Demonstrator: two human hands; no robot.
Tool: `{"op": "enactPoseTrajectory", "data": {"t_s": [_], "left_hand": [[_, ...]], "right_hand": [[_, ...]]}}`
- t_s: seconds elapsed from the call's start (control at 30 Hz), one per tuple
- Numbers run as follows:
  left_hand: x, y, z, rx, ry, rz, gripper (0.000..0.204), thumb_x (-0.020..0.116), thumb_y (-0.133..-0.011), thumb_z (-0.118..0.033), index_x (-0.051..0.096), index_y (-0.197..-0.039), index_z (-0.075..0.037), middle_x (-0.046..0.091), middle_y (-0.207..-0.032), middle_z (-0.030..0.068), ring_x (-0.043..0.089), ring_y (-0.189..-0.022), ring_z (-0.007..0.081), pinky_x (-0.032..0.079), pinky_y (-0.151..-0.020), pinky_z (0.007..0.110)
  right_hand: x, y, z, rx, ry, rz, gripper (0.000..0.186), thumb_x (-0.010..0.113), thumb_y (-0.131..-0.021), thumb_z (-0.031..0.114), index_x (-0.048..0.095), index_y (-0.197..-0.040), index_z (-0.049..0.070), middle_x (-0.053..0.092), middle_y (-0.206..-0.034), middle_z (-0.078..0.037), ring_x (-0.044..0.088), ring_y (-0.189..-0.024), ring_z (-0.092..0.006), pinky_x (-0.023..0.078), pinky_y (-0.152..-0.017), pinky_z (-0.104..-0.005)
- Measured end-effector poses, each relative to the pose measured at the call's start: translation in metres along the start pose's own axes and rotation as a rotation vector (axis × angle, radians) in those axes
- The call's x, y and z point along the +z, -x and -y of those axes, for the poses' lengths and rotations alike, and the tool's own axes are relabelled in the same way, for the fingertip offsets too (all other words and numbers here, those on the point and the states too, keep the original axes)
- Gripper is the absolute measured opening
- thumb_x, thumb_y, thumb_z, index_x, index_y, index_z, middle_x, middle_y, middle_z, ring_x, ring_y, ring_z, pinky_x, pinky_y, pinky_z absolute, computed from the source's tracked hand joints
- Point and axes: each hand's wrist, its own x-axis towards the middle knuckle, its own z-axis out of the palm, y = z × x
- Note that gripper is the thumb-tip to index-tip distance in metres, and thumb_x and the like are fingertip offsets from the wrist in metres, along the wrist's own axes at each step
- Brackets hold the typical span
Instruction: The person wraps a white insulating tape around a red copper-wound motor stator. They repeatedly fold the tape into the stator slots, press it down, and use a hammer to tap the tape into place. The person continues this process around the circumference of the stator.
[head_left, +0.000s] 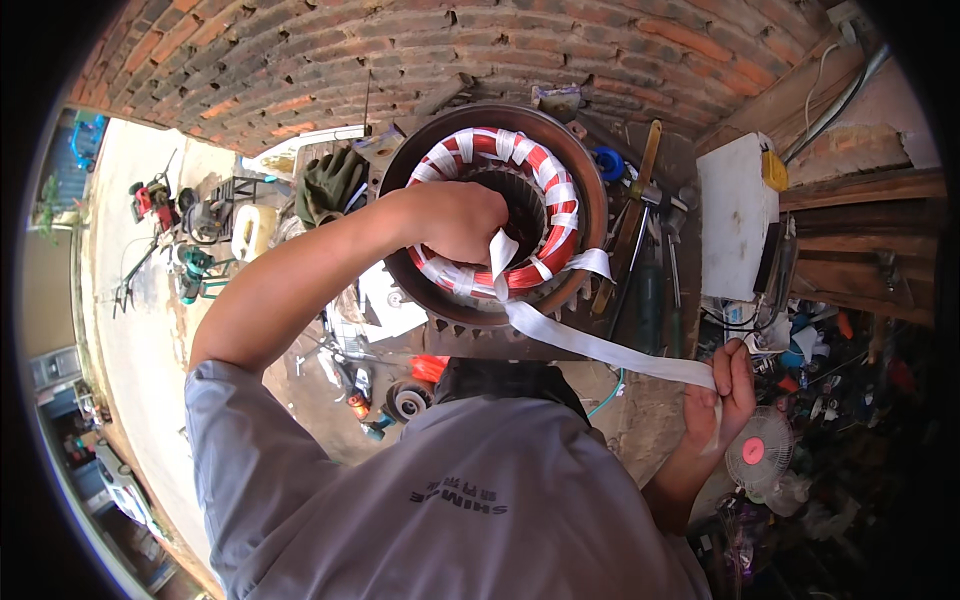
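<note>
A motor stator (597, 190) lies face up on the bench, its rusty round housing enclosing a red winding ring (562, 185) wrapped at intervals with white tape. My left hand (465, 222) is bent into the ring's opening from the left. Its fingers look curled, but their tips and whatever they hold are hidden inside. White cloth tape (610, 352) runs from beside that hand, over the ring's near edge, out to the right. There my right hand (722, 392) pinches it, with a short tail hanging below. Another loose tape end (592, 262) sticks out at the ring's right.
Right of the stator lie a long wooden-looking strip (640, 200), screwdrivers and a blue roll (608, 163). Dark gloves (330, 183) rest at its left. Behind rises a brick wall (400, 60). A white board (738, 215) and a fan (760, 450) are at the right.
</note>
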Motion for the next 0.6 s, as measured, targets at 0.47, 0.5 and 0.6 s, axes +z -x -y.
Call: {"op": "enactPoseTrajectory", "data": {"t_s": [0.47,0.5,0.6], "left_hand": [[0.017,0.036,0.012,0.132,0.61,-0.658,0.012,0.065,-0.093,0.0,0.073,-0.102,0.0,0.074,-0.091,0.0107,0.07,-0.083,0.0186,0.055,-0.074,0.033],[0.019,0.034,0.015,0.105,0.702,-0.601,0.012,0.065,-0.097,-0.003,0.072,-0.105,0.001,0.074,-0.091,0.0081,0.067,-0.083,0.013,0.054,-0.074,0.031],[0.016,0.031,0.018,0.11,0.757,-0.346,0.017,0.059,-0.104,-0.005,0.068,-0.117,0.002,0.071,-0.101,0.0024,0.064,-0.09,0.0081,0.055,-0.08,0.028]], "right_hand": [[0.011,-0.004,-0.012,0.036,0.099,-0.06,0.025,0.044,-0.113,0.021,0.058,-0.11,0.0,0.036,-0.065,0.003,0.035,-0.048,-0.0096,0.035,-0.045,-0.0258],[0.012,-0.004,-0.013,0.044,0.095,-0.061,0.025,0.044,-0.113,0.021,0.058,-0.11,0.0,0.036,-0.065,0.003,0.035,-0.048,-0.0095,0.035,-0.046,-0.026],[0.012,-0.008,-0.016,0.046,0.123,-0.037,0.025,0.044,-0.112,0.02,0.059,-0.11,0.0,0.037,-0.065,0.003,0.036,-0.048,-0.0095,0.035,-0.046,-0.0257]]}}
